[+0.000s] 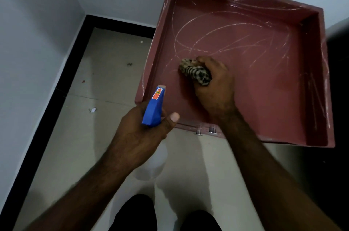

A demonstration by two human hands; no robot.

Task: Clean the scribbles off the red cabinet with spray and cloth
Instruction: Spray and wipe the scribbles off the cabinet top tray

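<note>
- Hands: right hand [213, 81] grips a bunched checked cloth [194, 74] and presses it flat-down on the inner panel of the red cabinet [264, 98]. The contact spot is in the near-left part of the panel.
- Left hand [139, 132] is closed round the blue head of the spray bottle [154, 108], thumb lying along its right side. The nozzle points far, toward the cabinet's near-left corner. It hovers just outside the rim, not touching it.
- Cabinet: a shallow open box with a raised rim, set against a pale wall over a tiled floor [98, 79]. Two small metal fittings [205, 130] sit on its near edge.
- Scribbles [217, 28]: pale chalky loops cross the middle and far panel, with more strokes on the right inner wall and the far wall.
- The strip between cloth and near edge shows few lines.
- Judged step: wiping, with the spray held ready. Progress looks early, since most marks remain.
- Cannot tell whether the panel is wet. Only the far wall shows a gloss.
- Next move calls for firm strokes far and right across the loops. A fresh spray on the dry-looking middle would probably help.
- Inner walls and corners will need the cloth pushed in edge-first.
</note>
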